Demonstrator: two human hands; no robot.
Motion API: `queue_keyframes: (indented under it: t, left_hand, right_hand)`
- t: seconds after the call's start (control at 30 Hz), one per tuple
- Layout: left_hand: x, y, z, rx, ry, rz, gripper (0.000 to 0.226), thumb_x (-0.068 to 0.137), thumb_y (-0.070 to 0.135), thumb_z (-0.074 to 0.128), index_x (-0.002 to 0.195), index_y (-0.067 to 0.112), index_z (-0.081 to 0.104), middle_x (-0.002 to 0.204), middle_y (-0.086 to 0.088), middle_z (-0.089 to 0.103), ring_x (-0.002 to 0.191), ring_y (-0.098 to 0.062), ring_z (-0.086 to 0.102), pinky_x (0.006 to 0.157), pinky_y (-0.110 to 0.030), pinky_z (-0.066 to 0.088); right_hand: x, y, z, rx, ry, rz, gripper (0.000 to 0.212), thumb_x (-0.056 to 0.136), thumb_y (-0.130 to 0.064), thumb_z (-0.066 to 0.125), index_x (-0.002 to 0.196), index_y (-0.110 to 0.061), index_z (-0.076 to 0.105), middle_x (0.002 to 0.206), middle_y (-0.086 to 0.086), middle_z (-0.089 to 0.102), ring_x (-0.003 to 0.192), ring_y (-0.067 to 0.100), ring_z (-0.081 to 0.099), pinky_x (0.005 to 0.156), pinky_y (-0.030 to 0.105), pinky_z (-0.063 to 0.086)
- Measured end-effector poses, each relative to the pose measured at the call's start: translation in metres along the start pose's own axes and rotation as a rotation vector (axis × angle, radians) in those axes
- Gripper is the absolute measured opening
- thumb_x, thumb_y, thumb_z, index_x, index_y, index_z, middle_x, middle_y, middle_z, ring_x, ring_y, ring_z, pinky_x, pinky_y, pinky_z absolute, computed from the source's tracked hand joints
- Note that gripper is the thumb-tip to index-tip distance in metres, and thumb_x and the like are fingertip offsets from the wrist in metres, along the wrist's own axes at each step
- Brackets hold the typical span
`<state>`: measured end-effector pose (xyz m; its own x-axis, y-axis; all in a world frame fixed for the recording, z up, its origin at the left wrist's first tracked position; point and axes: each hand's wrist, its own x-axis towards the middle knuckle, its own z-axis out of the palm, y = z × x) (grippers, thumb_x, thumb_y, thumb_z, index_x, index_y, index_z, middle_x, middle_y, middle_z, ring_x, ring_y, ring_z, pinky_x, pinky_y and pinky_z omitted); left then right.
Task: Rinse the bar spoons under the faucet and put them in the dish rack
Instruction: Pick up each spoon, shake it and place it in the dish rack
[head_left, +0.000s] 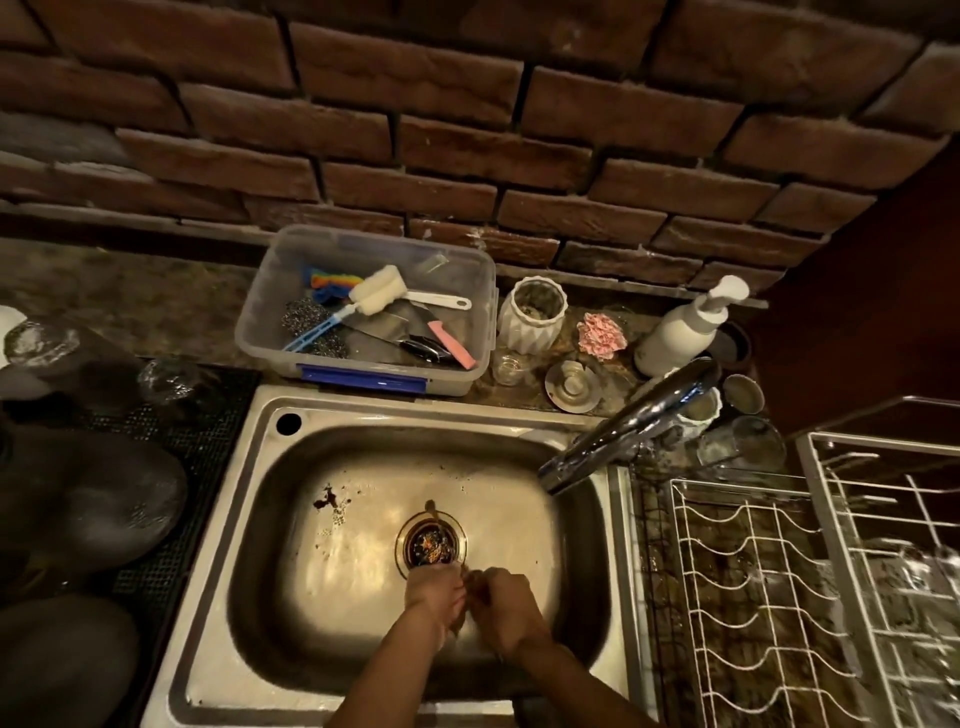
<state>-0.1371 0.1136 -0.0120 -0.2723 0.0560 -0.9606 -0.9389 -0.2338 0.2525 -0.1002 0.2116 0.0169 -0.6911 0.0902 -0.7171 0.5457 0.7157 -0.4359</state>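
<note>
Bar spoons are hard to make out (too blurry) between the left hand (434, 597) and right hand (506, 605), curled together over the sink (249, 519); their grip is unclear.

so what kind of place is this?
Likely a bar or kitchen wash-up station: a stainless steel sink under a chrome faucet, a white wire dish rack beside it, and upturned clear glasses on a black mat.

No legible text, label, brand, number or sign appears in the head view. The white pump bottle (680, 332) carries a small mark near its base, too blurred to read. The clear plastic bin (363, 312) shows no readable marking.
</note>
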Motion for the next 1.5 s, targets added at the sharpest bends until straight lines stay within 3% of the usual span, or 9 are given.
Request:
queue_keyframes:
  t: [0.07, 0.17, 0.4, 0.57, 0.7, 0.87, 1.0, 1.17, 1.5]
  left_hand:
    - [-0.011, 0.0, -0.008, 0.02, 0.049, 0.053, 0.02, 0.098, -0.001, 0.051, 0.082, 0.0, 0.063, 0.071, -0.013, 0.065, 0.067, -0.022, 0.06, 0.039, -0.017, 0.051]
    - [-0.028, 0.004, -0.019, 0.01, 0.046, 0.112, 0.008, 0.093, -0.006, 0.058, 0.091, -0.007, 0.066, 0.078, -0.022, 0.071, 0.069, -0.028, 0.067, 0.059, -0.029, 0.062]
    - [-0.083, 0.022, -0.035, -0.091, -0.077, 0.257, 0.009, 0.091, -0.019, 0.051, 0.098, -0.02, 0.057, 0.073, -0.026, 0.061, 0.06, -0.032, 0.063, 0.087, -0.045, 0.054]
    - [-0.127, 0.033, -0.042, -0.1, -0.148, 0.353, 0.02, 0.094, -0.017, 0.049, 0.113, -0.019, 0.054, 0.079, -0.026, 0.058, 0.058, -0.03, 0.063, 0.05, -0.029, 0.058]
    - [-0.155, 0.039, -0.049, -0.071, -0.171, 0.412, 0.009, 0.094, -0.011, 0.053, 0.099, -0.015, 0.06, 0.081, -0.024, 0.061, 0.052, -0.022, 0.067, 0.048, -0.021, 0.057]
    - [-0.189, 0.047, -0.052, -0.085, -0.21, 0.499, 0.007, 0.094, -0.007, 0.056, 0.092, -0.012, 0.061, 0.07, -0.021, 0.062, 0.042, -0.015, 0.065, 0.045, -0.019, 0.055]
    - [-0.224, 0.054, -0.052, -0.056, -0.201, 0.563, 0.012, 0.092, -0.004, 0.061, 0.101, -0.012, 0.065, 0.079, -0.023, 0.066, 0.049, -0.018, 0.068, 0.047, -0.02, 0.057]
    - [-0.267, 0.055, -0.042, -0.029, -0.23, 0.618, 0.015, 0.093, -0.003, 0.06, 0.104, -0.013, 0.064, 0.081, -0.026, 0.067, 0.047, -0.019, 0.068, 0.041, -0.02, 0.054]
    - [-0.347, 0.039, 0.05, 0.113, -0.339, 0.799, 0.008, 0.092, -0.002, 0.063, 0.091, -0.008, 0.068, 0.064, -0.015, 0.072, 0.046, -0.014, 0.066, 0.042, -0.019, 0.055]
  right_hand:
    - [-0.014, -0.006, -0.003, 0.029, -0.004, 0.002, 0.02, 0.091, -0.019, 0.056, 0.08, -0.021, 0.073, 0.102, 0.007, 0.078, 0.098, 0.021, 0.07, 0.081, 0.022, 0.047]
    - [-0.032, -0.012, -0.008, 0.064, -0.011, -0.028, 0.04, 0.086, -0.019, 0.057, 0.049, -0.034, 0.058, 0.07, -0.011, 0.068, 0.082, 0.013, 0.066, 0.075, 0.016, 0.048]
    - [-0.08, -0.038, -0.023, 0.098, 0.009, -0.055, 0.004, 0.08, -0.019, 0.067, 0.081, -0.022, 0.065, 0.098, 0.007, 0.076, 0.083, 0.016, 0.071, 0.07, 0.027, 0.056]
    - [-0.11, -0.056, -0.042, 0.074, 0.0, -0.094, 0.012, 0.078, -0.011, 0.065, 0.07, -0.02, 0.065, 0.085, 0.008, 0.076, 0.055, 0.008, 0.063, 0.062, 0.027, 0.056]
    - [-0.137, -0.068, -0.057, 0.088, 0.009, -0.143, 0.018, 0.079, -0.009, 0.064, 0.066, -0.02, 0.063, 0.056, 0.001, 0.065, 0.035, 0.003, 0.056, 0.041, 0.017, 0.044]
    - [-0.179, -0.085, -0.075, 0.065, 0.046, -0.223, 0.02, 0.081, -0.011, 0.067, 0.064, -0.019, 0.06, 0.089, 0.017, 0.076, 0.063, 0.015, 0.061, 0.059, 0.023, 0.045]
    - [-0.215, -0.09, -0.088, 0.12, 0.011, -0.278, 0.02, 0.086, -0.007, 0.066, 0.069, -0.017, 0.062, 0.064, 0.008, 0.066, 0.051, 0.011, 0.058, 0.055, 0.023, 0.05]
    - [-0.258, -0.089, -0.111, 0.145, 0.054, -0.322, 0.011, 0.086, -0.008, 0.069, 0.095, 0.0, 0.07, 0.086, 0.014, 0.071, 0.072, 0.02, 0.066, 0.066, 0.028, 0.056]
    - [-0.345, -0.048, -0.173, 0.295, 0.175, -0.378, 0.013, 0.092, -0.006, 0.065, 0.079, -0.009, 0.064, 0.066, 0.008, 0.066, 0.054, 0.013, 0.063, 0.051, 0.02, 0.054]
